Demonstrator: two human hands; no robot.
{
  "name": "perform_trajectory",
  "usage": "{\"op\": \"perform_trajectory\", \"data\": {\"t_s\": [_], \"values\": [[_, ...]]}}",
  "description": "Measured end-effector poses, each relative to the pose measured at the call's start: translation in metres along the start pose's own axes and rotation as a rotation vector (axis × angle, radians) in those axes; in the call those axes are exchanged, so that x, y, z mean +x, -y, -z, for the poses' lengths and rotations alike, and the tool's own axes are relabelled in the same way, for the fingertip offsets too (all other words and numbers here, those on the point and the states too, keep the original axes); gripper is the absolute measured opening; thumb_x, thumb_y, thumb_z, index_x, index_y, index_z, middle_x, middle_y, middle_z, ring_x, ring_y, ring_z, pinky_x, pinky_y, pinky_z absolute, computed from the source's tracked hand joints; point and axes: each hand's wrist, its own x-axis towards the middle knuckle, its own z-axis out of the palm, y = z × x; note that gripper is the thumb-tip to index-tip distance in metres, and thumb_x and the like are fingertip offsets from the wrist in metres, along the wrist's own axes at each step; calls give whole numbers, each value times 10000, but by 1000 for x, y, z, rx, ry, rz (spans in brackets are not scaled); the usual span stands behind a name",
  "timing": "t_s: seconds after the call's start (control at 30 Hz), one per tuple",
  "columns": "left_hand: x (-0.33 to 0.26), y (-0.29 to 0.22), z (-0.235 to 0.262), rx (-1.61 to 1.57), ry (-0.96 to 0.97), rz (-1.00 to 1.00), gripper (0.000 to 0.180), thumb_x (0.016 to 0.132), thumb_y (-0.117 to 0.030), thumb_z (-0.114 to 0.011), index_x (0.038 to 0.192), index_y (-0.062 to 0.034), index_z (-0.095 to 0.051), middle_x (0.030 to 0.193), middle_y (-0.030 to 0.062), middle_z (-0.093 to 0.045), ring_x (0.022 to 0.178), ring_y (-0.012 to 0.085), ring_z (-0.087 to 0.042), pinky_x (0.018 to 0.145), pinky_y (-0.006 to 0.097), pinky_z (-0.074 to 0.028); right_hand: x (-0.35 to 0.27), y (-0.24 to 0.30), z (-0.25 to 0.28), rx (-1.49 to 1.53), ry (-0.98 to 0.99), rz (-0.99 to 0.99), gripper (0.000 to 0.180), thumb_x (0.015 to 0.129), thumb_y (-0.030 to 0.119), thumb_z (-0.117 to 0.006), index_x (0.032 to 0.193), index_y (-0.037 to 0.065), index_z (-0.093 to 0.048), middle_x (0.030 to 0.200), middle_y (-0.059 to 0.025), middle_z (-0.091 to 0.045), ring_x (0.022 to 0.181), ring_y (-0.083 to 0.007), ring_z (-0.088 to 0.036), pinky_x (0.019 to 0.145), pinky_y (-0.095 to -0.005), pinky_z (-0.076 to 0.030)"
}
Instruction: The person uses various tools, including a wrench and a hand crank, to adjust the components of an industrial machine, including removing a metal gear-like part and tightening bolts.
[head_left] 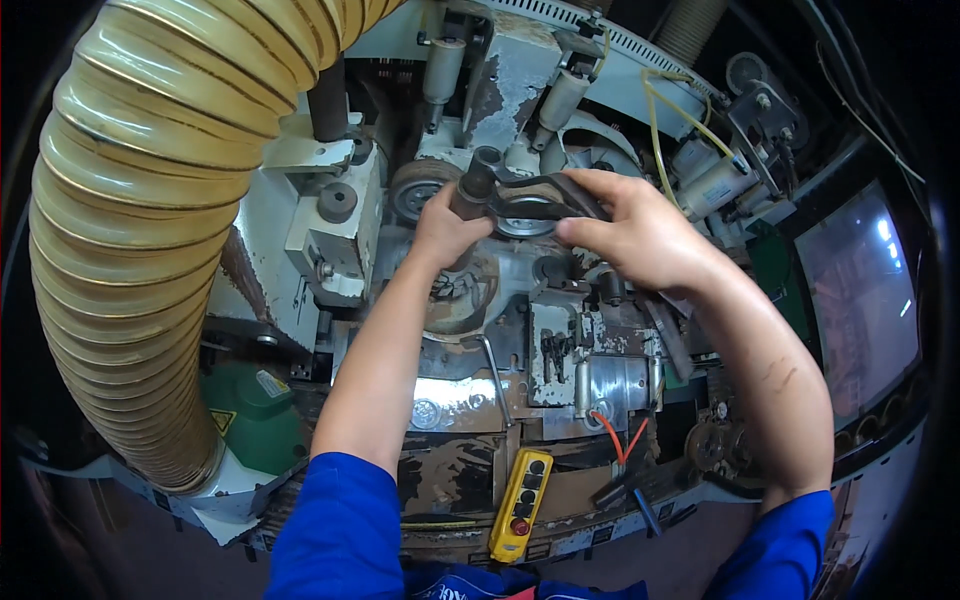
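A dark metal piece (478,182) with a hollow tube at one end and a forked, curved arm is held above the machine bed. My left hand (450,230) wraps round its tubular end, fingers closed. On the far end of the curved arm, my right hand (640,225) grips with the thumb below and the fingers above. Just behind the piece sit a pulley-like wheel (525,222) and a second wheel (420,190). Whether the piece touches the wheels cannot be made out. Beneath my left hand is a round recess (455,300) with dark debris.
A large ribbed yellow hose (150,220) fills the left side. Near the front edge lies a yellow push-button pendant (520,505), with a blue-handled tool (645,510) to its right. A hex key (497,380) lies on the bed. A screen (860,280) stands at right.
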Motion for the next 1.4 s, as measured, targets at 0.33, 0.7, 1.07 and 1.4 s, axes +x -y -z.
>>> {"op": "perform_trajectory", "data": {"t_s": [0.33, 0.7, 1.07, 1.4], "values": [[18, -6, 21, -294, 416, 233, 592, 702, -64, -840, 1266, -62, -659, 1051, 34, -722, 958, 143, -647, 929, 315, -511, 52, -73, 42, -789, -93, 335, 680, 868, 9, -617, 1502, 238, -529, 1152, -164, -724, 975, -383, -708, 872, -445, -580], [20, -4, 20, -310, 379, 167, 588, 669, -77, -822, 1238, -55, -674, 1073, 19, -726, 966, 129, -638, 927, 294, -506, 4, -14, -5, -595, 20, 73, 565, 981, 202, -592, 1494, 6, -459, 902, -286, -714, 842, -427, -724, 785, -490, -577], [-10, -21, -27, 3, -216, 46, 558, 658, -161, -872, 1162, -20, -678, 1044, 133, -765, 979, 210, -719, 889, 361, -550, -6, 26, -60, -522, -88, -11, 434, 864, 213, -595, 1108, -143, -547, 790, -308, -693, 801, -481, -709, 783, -538, -585], [-5, -22, -11, 38, -116, 26, 491, 667, -162, -870, 1106, -24, -698, 1037, 113, -767, 960, 209, -714, 894, 359, -549, -12, 6, -55, 223, -177, 12, 492, 848, 81, -585, 1287, -141, -571, 982, -219, -725, 873, -268, -701, 816, -379, -552]]}}
